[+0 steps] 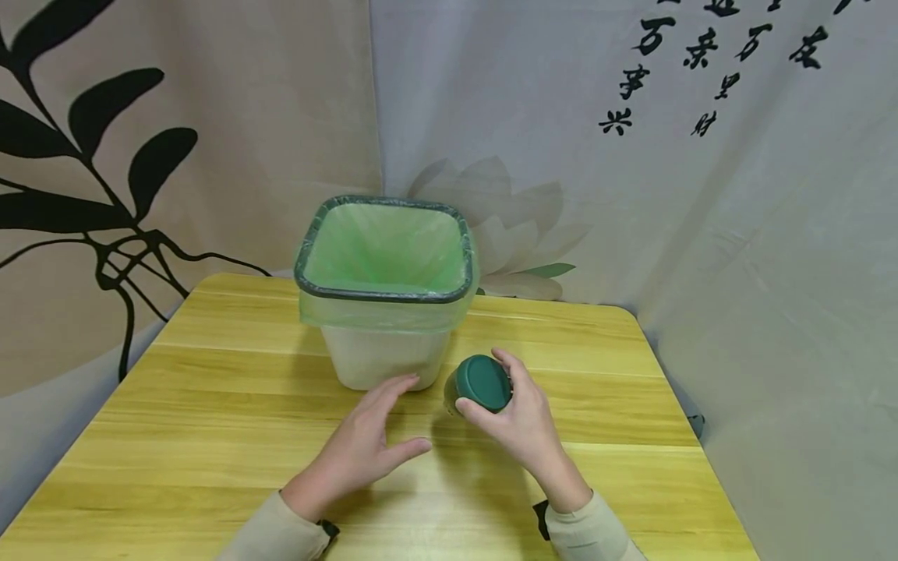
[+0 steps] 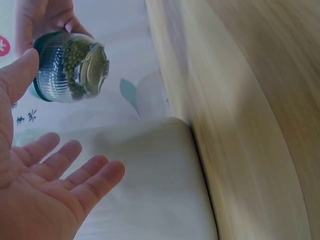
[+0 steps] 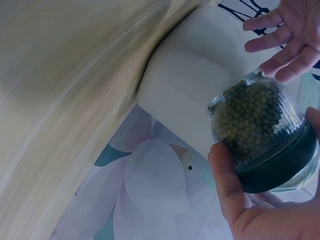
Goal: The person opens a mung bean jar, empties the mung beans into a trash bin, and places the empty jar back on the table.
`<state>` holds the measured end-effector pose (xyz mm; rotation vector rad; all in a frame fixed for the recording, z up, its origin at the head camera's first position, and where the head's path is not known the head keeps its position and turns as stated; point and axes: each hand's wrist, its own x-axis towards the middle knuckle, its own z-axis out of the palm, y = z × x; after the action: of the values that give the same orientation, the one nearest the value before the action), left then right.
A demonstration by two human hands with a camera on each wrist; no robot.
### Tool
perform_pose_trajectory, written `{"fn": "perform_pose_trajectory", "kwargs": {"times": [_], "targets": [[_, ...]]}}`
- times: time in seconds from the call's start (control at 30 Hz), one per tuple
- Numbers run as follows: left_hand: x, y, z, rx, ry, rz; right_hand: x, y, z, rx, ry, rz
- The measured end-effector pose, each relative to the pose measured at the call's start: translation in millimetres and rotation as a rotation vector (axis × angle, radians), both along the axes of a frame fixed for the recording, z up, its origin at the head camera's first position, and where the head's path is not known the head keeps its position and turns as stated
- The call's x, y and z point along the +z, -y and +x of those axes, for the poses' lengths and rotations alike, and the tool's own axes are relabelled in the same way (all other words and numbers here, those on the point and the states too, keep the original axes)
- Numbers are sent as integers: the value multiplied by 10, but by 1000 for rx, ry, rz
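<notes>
My right hand [image 1: 515, 409] grips a small clear glass jar [image 3: 260, 132] with a dark green lid [image 1: 484, 382], held tilted above the wooden table [image 1: 210, 405]. The jar [image 2: 70, 67] is filled with small green beans. My left hand [image 1: 372, 444] is open beside it, fingers straight, palm toward the jar, touching nothing. In the left wrist view the open left hand [image 2: 55, 195] lies below the jar. In the right wrist view the right hand [image 3: 245, 205] wraps the lid end, and the left hand's fingers [image 3: 285, 40] show beyond.
A white bin [image 1: 382, 358] lined with a green bag [image 1: 386, 249] stands on the table just behind both hands. Printed fabric backdrops hang behind and to both sides. The table's right edge [image 1: 673, 389] lies close to the right hand.
</notes>
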<state>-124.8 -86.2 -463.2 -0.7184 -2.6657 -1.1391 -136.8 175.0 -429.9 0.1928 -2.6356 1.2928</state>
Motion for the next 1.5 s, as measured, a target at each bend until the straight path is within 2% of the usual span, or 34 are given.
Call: {"fn": "perform_pose_trajectory", "kwargs": {"times": [0.37,0.73,1.07,1.5], "targets": [[11,-52,-6,-17,8,3,18,28,24,0,0,-14],[-7,-75,-2,-24,-36,7,13,41,47,9,-13,-21],[11,-87,7,-36,-7,10,45,64,85,20,-12,-50],[24,-146,7,-51,-58,5,35,111,121,36,-21,-74]]}}
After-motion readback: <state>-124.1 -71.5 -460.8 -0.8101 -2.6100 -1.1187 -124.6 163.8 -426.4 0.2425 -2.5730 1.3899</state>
